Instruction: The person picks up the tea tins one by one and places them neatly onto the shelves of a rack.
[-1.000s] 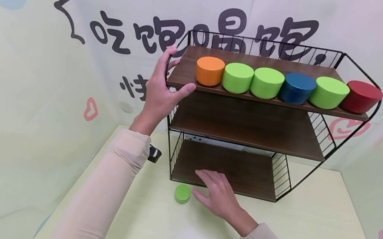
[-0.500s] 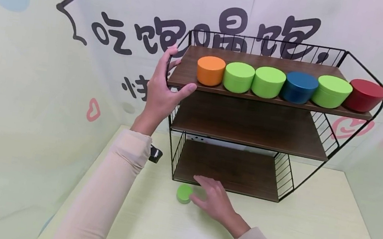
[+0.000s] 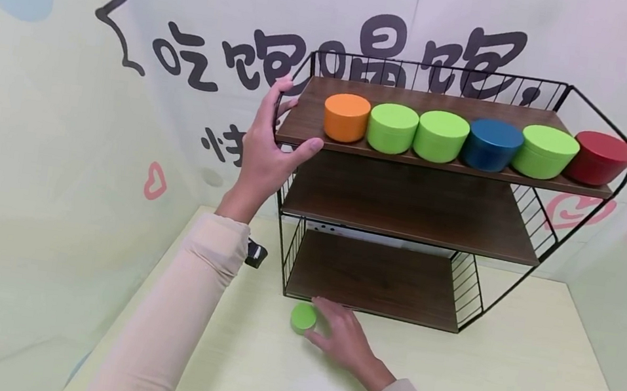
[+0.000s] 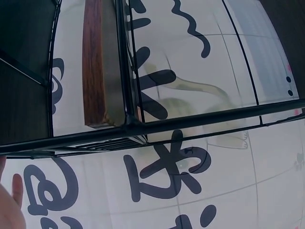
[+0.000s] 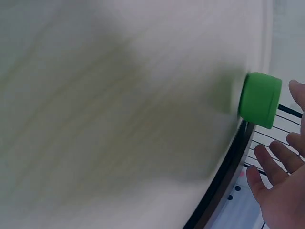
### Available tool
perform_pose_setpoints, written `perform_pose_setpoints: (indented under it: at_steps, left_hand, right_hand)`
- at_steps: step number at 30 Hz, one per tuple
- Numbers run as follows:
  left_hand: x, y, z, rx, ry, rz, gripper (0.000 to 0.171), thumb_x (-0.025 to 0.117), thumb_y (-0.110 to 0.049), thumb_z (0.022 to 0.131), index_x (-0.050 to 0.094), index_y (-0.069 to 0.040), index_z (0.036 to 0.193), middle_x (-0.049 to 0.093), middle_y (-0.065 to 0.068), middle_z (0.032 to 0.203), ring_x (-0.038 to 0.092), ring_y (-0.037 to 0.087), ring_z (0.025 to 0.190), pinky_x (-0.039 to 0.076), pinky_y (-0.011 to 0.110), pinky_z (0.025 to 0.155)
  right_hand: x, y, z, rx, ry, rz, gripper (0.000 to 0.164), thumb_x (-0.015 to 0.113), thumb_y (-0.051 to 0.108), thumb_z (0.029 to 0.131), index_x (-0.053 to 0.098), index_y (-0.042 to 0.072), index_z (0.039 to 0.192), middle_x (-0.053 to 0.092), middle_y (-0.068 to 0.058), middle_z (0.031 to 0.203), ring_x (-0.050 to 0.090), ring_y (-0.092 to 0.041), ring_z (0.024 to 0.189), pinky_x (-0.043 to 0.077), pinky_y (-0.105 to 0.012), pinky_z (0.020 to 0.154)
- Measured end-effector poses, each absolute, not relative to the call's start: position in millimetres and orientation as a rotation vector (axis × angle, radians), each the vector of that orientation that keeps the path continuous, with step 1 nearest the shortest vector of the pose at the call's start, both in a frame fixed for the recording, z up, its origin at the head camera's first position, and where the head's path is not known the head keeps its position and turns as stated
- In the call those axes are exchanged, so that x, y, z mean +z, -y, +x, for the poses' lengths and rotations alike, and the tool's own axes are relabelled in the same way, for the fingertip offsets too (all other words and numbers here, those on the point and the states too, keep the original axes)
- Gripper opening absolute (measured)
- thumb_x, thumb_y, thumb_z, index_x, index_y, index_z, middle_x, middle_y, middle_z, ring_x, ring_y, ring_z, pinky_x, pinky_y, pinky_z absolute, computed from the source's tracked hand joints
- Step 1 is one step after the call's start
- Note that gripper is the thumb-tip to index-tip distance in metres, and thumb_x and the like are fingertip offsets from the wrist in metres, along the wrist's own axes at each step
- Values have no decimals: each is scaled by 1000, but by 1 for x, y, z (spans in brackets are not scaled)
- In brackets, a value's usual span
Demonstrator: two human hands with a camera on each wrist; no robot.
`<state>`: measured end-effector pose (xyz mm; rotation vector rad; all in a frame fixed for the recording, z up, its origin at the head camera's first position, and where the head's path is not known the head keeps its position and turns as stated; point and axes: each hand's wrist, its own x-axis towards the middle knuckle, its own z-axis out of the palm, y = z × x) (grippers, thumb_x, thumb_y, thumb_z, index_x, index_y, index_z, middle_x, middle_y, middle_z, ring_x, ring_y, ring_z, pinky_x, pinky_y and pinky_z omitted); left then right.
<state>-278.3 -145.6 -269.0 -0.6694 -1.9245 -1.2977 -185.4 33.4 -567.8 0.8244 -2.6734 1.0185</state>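
A dark brown shelf rack (image 3: 408, 201) with a black wire frame has three boards. My left hand (image 3: 269, 150) grips its upper left corner, fingers around the side frame and thumb over the front of the top board. On the table before the rack's lower left corner stands a small green round canister (image 3: 303, 318). Beside it on the right is my right hand (image 3: 341, 334), its fingers and thumb spread toward the canister. In the right wrist view, a gap shows between the green canister (image 5: 260, 100) and the fingertips (image 5: 261, 150).
Along the top board's front edge sit several round canisters: an orange one (image 3: 346, 118), green ones (image 3: 392, 128), a blue one (image 3: 492, 145) and a dark red one (image 3: 600, 159). A black object (image 3: 255, 254) lies left of the rack on the pale table (image 3: 243, 371). Printed walls surround the table.
My right hand has moved left and slightly toward me, bringing its fingers close around the green canister's right side. My left hand keeps its hold on the rack's corner.
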Motion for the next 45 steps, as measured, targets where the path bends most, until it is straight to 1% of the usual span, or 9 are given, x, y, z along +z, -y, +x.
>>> perform_pose_setpoints:
  at_steps: [5, 12, 18, 22, 28, 30, 33, 40, 45]
  left_hand:
    - [-272, 147, -283, -1290, 1928, -667, 83, 77, -33, 81, 38, -3, 147, 39, 7, 156, 52, 25, 132, 38, 27, 106]
    - [-271, 147, -281, -1282, 1938, -657, 80, 77, -26, 81, 38, -3, 147, 39, 5, 157, 52, 24, 132, 37, 34, 109]
    - [-269, 145, -276, -1283, 1955, -645, 79, 76, -23, 80, 38, -2, 147, 38, 7, 157, 51, 24, 133, 38, 27, 105]
    - [-269, 145, -276, -1283, 1956, -641, 80, 76, -25, 81, 38, -2, 147, 38, 8, 157, 51, 24, 133, 39, 27, 104]
    - [-269, 146, -277, -1278, 1945, -652, 80, 76, -27, 81, 38, -2, 147, 38, 8, 157, 52, 25, 132, 38, 28, 106]
    - [-268, 145, -276, -1275, 1943, -657, 80, 76, -26, 81, 38, -2, 147, 38, 9, 156, 52, 26, 132, 38, 32, 107]
    - [-267, 145, -275, -1276, 1952, -654, 79, 76, -24, 81, 38, -3, 147, 38, 10, 157, 52, 25, 132, 39, 32, 106]
    - [-267, 145, -274, -1271, 1961, -642, 79, 77, -21, 80, 38, -3, 147, 38, 9, 157, 52, 25, 132, 39, 29, 104]
    - [-267, 146, -274, -1275, 1953, -650, 79, 76, -25, 81, 37, -2, 147, 38, 9, 156, 52, 25, 132, 38, 28, 105]
  right_hand:
    - [-578, -31, -185, 975, 2691, 833, 61, 81, 31, 82, 60, 7, 134, 62, -13, 134, 60, -30, 122, 47, -48, 99]
    - [-584, -27, -186, 952, 2678, 851, 61, 80, 33, 81, 61, 7, 133, 64, -12, 132, 61, -28, 120, 48, -47, 97]
    - [-587, -23, -186, 955, 2670, 836, 58, 81, 31, 81, 62, 7, 131, 65, -9, 129, 63, -26, 116, 50, -46, 93]
    - [-588, -19, -187, 991, 2661, 800, 54, 81, 28, 80, 64, 8, 128, 68, -8, 125, 65, -24, 111, 51, -43, 91]
    - [-588, -15, -187, 998, 2647, 773, 51, 82, 27, 80, 66, 7, 124, 69, -8, 120, 67, -23, 106, 52, -41, 89]
    - [-588, -15, -187, 993, 2648, 771, 51, 82, 28, 81, 66, 7, 124, 69, -8, 121, 67, -24, 107, 52, -42, 90]
    - [-587, -15, -187, 984, 2657, 769, 52, 82, 29, 81, 67, 6, 124, 69, -9, 121, 67, -26, 108, 51, -42, 92]
    - [-587, -15, -188, 959, 2647, 793, 51, 83, 27, 79, 68, 5, 123, 70, -10, 119, 68, -26, 107, 51, -43, 92]
    - [-584, -15, -190, 926, 2653, 807, 52, 83, 29, 79, 68, 5, 123, 71, -9, 119, 68, -24, 108, 51, -42, 91]
